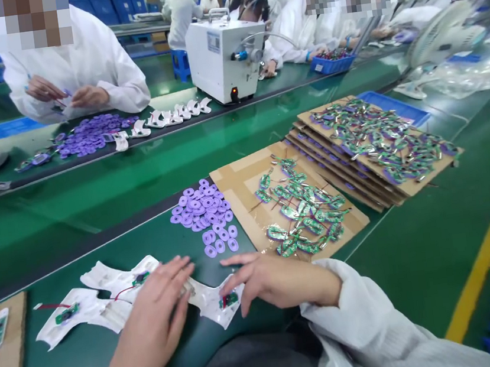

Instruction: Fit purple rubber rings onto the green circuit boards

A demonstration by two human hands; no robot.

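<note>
Your left hand (151, 314) and right hand (274, 278) lie open and apart, fingertips on white adhesive patches (210, 304) carrying green circuit boards (229, 300). Purple rings (201, 212) and a cardboard sheet (236, 178) sit just ahead; open green worktop (406, 259) extends rightward.

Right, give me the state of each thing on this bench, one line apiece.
Left hand, open, resting on a patch
Right hand, open, fingertips on a patch
White die-cut patches, lying flat, boards on them
Purple rings, loose in a pile
Green circuit boards, heaped on cardboard
Stacked cardboard sheets, loaded with boards
White bench machine, indicator lit
</note>
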